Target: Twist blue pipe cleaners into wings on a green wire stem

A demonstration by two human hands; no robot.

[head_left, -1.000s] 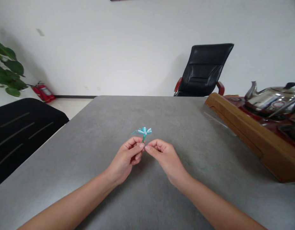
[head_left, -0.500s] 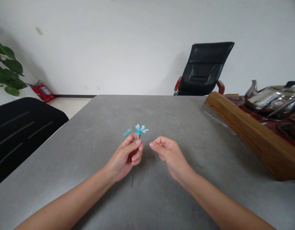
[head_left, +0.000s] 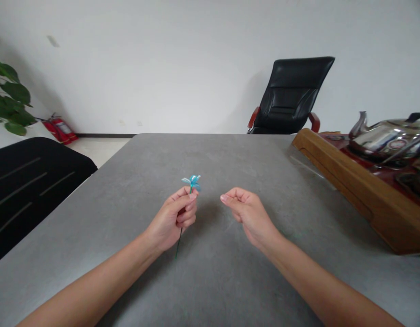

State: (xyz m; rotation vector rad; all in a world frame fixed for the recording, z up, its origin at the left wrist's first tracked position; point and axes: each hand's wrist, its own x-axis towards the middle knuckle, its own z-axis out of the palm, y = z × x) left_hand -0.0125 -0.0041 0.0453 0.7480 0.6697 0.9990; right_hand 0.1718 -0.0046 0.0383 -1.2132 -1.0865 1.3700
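Flower point(head_left: 193, 182), small, turquoise and white, apparently twisted craft wire or beaded strands, on a thin green wire stem point(head_left: 178, 243). It stood near the middle of the frame, above the grey stone-look tabletop point(head_left: 210, 281), with its head just above the left hand point(head_left: 174, 218) and the stem's end slanting down below that hand. The left hand's fingers point(head_left: 185, 204) were curled closed around the stem, gripping it just under the head. The right hand point(head_left: 249, 215), well apart to the right of the flower, held nothing; its fingers point(head_left: 230, 196) were loosely curled and half open, touching neither the stem nor the table.

Surroundings: tea tray with a wooden rim point(head_left: 332, 168) at right; stainless steel kettle point(head_left: 383, 141) on it, upper right; black leather office chair point(head_left: 288, 95) with red-brown arms beyond the far table edge; black chair back point(head_left: 32, 181) at lower left; red fire extinguisher point(head_left: 60, 130) on the floor and green leaves of a potted plant point(head_left: 15, 93) at upper left.

Risks, as judged: so thin a stem, held by the fingers alone, could roll or slip if the grip eased. Squeezing too hard could bend the wire, and any knock against the head could crush or dislodge its delicate petals.
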